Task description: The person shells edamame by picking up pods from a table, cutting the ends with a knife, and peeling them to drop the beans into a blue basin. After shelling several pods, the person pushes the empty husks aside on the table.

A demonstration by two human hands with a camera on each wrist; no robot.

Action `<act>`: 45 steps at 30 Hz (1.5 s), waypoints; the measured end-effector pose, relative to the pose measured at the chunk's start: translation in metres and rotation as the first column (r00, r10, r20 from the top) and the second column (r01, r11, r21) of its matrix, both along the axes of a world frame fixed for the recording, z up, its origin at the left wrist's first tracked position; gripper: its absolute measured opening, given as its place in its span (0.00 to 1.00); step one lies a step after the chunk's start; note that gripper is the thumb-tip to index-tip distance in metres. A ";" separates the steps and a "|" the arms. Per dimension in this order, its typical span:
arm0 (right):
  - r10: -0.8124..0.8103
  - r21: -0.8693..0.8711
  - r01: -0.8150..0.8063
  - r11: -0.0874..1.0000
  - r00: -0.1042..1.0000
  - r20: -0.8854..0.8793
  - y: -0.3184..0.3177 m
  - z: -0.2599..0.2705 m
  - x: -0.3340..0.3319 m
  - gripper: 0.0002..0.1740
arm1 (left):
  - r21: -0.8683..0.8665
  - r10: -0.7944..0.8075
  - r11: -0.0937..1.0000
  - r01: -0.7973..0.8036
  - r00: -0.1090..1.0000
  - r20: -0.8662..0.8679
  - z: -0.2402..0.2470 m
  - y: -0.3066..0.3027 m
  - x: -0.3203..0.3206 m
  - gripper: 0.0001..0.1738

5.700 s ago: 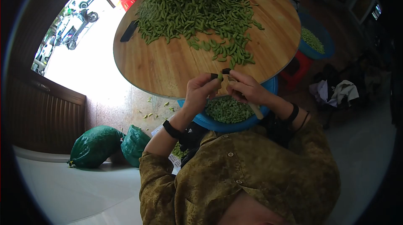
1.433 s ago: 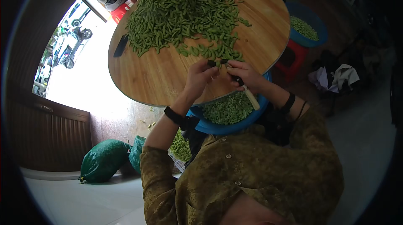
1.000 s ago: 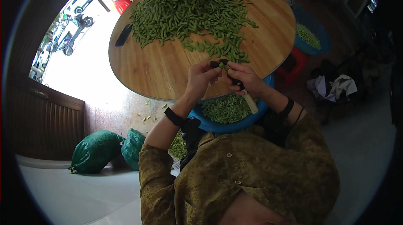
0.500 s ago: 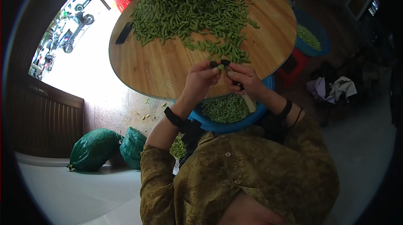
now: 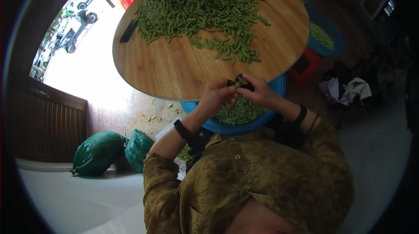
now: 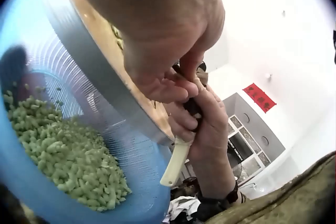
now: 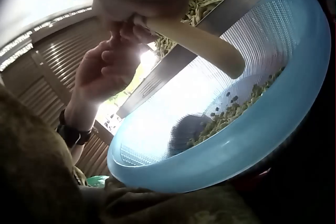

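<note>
Over a blue basin (image 5: 279, 89) of shelled beans (image 5: 240, 111) at the edge of the wooden table (image 5: 174, 68), the left hand (image 5: 214, 98) pinched a soybean pod (image 5: 238, 84) that the right hand (image 5: 260, 92), fingers curled round a cream-handled knife (image 6: 176, 163), also nipped, seemingly so loosened beans dropped straight in.

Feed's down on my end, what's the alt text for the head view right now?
The left hand and right hand pinch one edamame pod together above a blue basket of shelled beans, at the near edge of a round wooden table. A large heap of unshelled pods covers the table's far side, and two green sacks lie on the floor.
</note>
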State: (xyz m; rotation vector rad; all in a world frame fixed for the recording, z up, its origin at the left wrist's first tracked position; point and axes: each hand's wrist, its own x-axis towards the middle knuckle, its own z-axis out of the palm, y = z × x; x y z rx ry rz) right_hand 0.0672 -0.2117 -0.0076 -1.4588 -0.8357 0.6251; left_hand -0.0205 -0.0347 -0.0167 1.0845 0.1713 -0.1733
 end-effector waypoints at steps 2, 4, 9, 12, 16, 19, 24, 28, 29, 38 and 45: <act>0.062 -0.057 -0.047 0.997 0.946 0.317 -0.002 -0.002 0.000 0.11 | 0.055 -0.049 0.997 0.048 0.999 0.015 -0.002 0.005 -0.013 0.06; 0.153 -0.175 -0.100 0.980 0.933 0.326 -0.012 -0.003 0.007 0.12 | 0.513 -0.225 0.831 0.216 0.973 -0.045 0.011 0.027 -0.038 0.06; 0.338 -0.456 -0.175 0.873 0.890 0.305 -0.013 -0.001 0.004 0.13 | 0.944 -0.472 -0.229 0.239 0.821 -0.323 0.045 0.061 -0.080 0.06; 0.115 -0.231 -0.037 0.972 0.937 0.330 -0.002 -0.011 0.006 0.13 | 0.997 -0.515 0.012 -0.082 0.854 0.077 0.036 0.059 -0.029 0.06; 0.022 -0.171 -0.022 0.985 1.000 -0.002 0.000 0.002 0.019 0.11 | 0.932 -0.356 0.031 -0.362 0.867 0.349 0.010 0.045 0.072 0.09; 0.004 -0.155 -0.043 0.987 0.970 -0.244 -0.007 0.004 0.026 0.12 | 0.948 -0.295 -0.072 -0.309 0.915 0.276 -0.015 0.050 0.113 0.09; -0.095 -0.042 0.085 0.995 0.895 -0.437 -0.002 -0.008 0.030 0.16 | 0.928 -0.205 0.074 -0.366 0.905 0.373 -0.011 0.046 0.101 0.08; -0.007 0.070 0.051 0.996 0.855 -0.518 0.005 -0.008 0.026 0.13 | 0.543 0.010 0.832 -0.113 0.982 0.189 0.029 0.023 0.052 0.07; 0.083 0.156 0.007 0.988 0.821 -0.565 0.007 -0.005 0.022 0.12 | 0.547 0.007 0.830 -0.110 0.982 0.187 0.029 0.021 0.047 0.07; 0.128 0.195 -0.022 0.981 0.823 -0.553 0.014 0.006 0.010 0.07 | 0.505 0.095 0.838 -0.207 0.967 0.238 0.020 0.022 0.042 0.08; 0.150 0.205 -0.048 0.978 0.842 -0.518 0.016 0.002 0.010 0.07 | 0.506 0.091 0.832 -0.226 0.957 0.276 0.024 0.020 0.038 0.08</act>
